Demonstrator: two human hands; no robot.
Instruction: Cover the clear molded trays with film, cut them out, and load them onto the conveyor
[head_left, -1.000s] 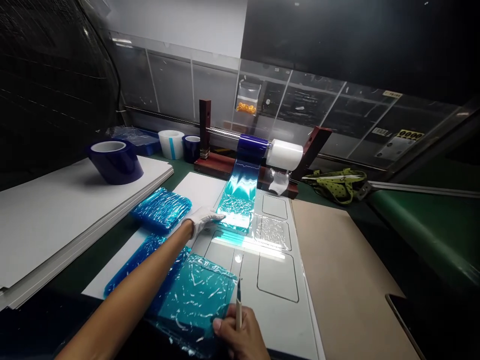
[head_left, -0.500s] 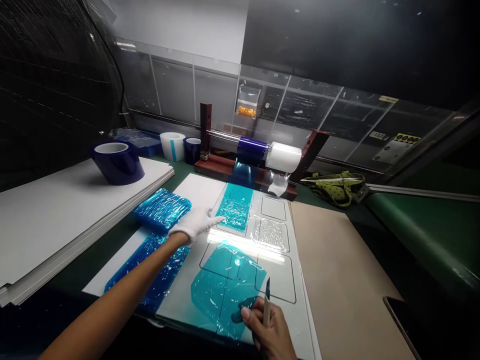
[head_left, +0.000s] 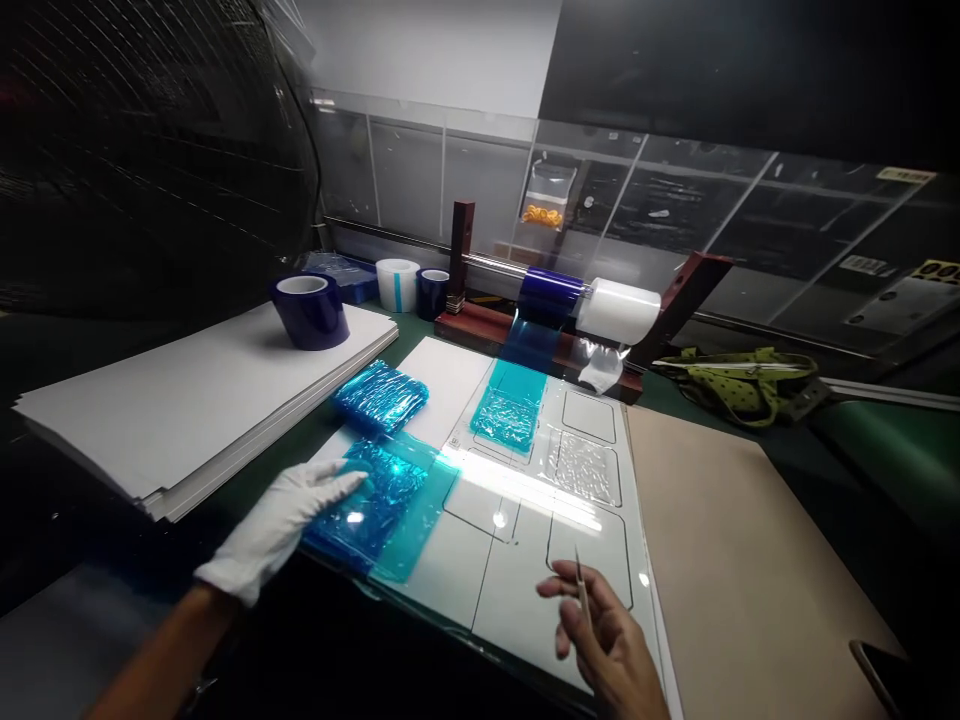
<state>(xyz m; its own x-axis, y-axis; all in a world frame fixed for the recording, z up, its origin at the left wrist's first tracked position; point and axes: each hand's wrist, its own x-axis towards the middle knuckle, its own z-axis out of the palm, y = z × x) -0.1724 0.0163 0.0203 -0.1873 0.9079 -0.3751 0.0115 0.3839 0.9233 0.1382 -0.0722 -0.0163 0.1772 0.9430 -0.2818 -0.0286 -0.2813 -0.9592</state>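
Note:
My left hand [head_left: 300,510], in a white glove, has its fingertips on a teal film sheet [head_left: 420,530] that overlaps the dark blue film stack [head_left: 341,535]. Whether it grips the sheet's edge is unclear. My bare right hand [head_left: 600,625] holds a slim pointed blade [head_left: 582,590] upright above the lined board [head_left: 517,590]. Teal film [head_left: 508,405] runs down from the blue roll [head_left: 551,295] onto the board. To its right lies a clear bubbly film piece [head_left: 581,465]. Another blue film stack [head_left: 382,395] sits further back.
A white roll [head_left: 619,310] shares the wooden stand [head_left: 487,330]. At left, a blue tape roll [head_left: 309,312] rests on white sheets [head_left: 187,400]. Brown board [head_left: 735,540], a phone [head_left: 877,665] and a green pouch [head_left: 739,380] are at right.
The teal sheet has moved from the board's front to the left stack. My left hand has come down and left to it; my right hand has let go of it and kept the blade.

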